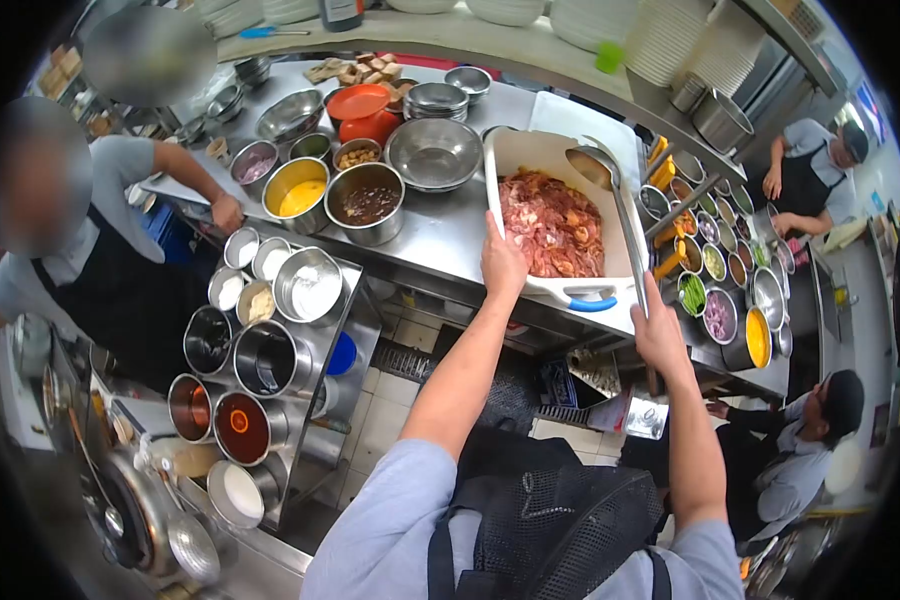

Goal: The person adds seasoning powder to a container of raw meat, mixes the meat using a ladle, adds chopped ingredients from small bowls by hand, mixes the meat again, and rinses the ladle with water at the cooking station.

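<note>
A white plastic tub (pixel 620 225) with a blue handle grip stands on the steel counter in front of me. Raw, sauced sliced meat (pixel 555 228) fills its bottom. My left hand (pixel 504 260) grips the tub's left side near the front corner. My right hand (pixel 660 328) is closed around the long handle of a metal ladle (pixel 592 166). The ladle slants across the tub's right side, its bowl near the far right rim above the meat. A white board (pixel 582 112) lies behind the tub.
Left of the tub are a wide steel bowl (pixel 433 153) and a pot of brown sauce (pixel 366 203). Sauce pots (pixel 250 428) crowd a lower left stand. A shelf (pixel 420 32) overhangs the counter. Co-workers stand left and right, by ingredient containers (pixel 718 315).
</note>
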